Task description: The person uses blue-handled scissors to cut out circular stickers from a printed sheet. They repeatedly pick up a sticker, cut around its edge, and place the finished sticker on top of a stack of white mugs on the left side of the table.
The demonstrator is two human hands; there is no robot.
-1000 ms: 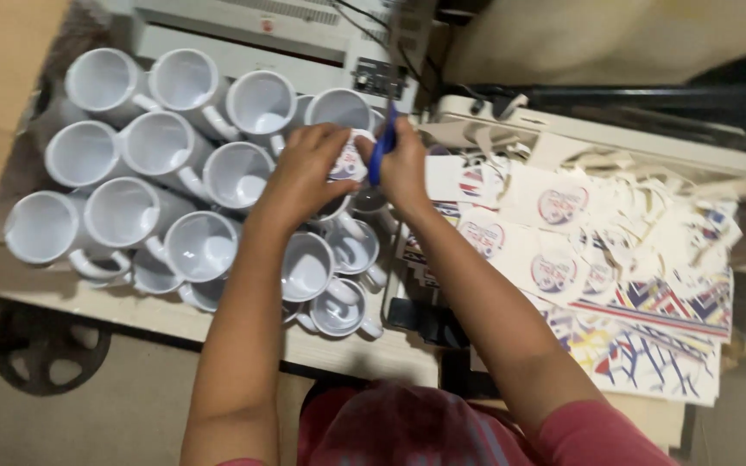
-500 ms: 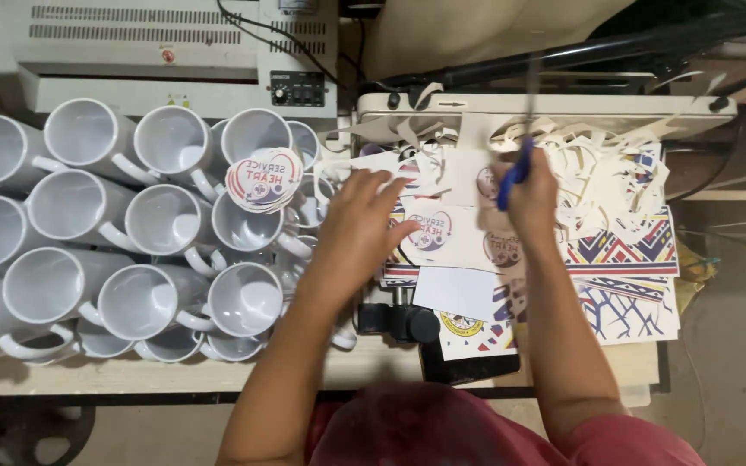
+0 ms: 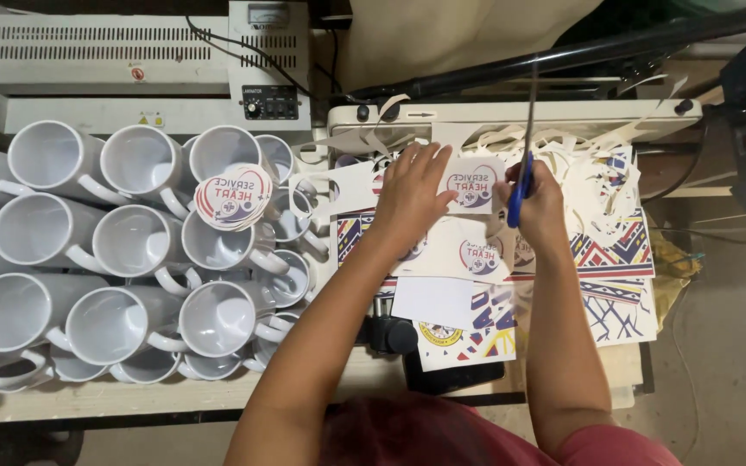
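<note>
- The left hand (image 3: pixel 414 192) lies over a square paper sheet with a round printed emblem (image 3: pixel 471 185). Its grip is closed on the sheet's left edge, fingers spread flat across it.
- The right hand (image 3: pixel 535 200) has its grip closed through the blue handles of a pair of scissors (image 3: pixel 524 164). The long blades point up and away from the grip, past the sheet's right edge. Whether the blades are parted I cannot tell.
- The sheet sits between the two grips, touching the left fingers and just beside the scissor handles. It looks square and uncut, so trimming of this piece seems not yet begun.
- Well to the left of the left grip, one trimmed round emblem (image 3: pixel 233 197) rests across the mouths of white mugs (image 3: pixel 127 242), which crowd that side of the worktop (image 3: pixel 174 393). That reads as one piece done.
- Just below both grips lie more printed squares (image 3: pixel 477 255), uncut, on patterned sheets (image 3: pixel 615 259). Several appear left to do.
- Beyond the right grip, curled paper offcuts (image 3: pixel 589 164) are heaped on a pale machine (image 3: pixel 511 116).
- Above the mugs stands a white laminator (image 3: pixel 114 65).
</note>
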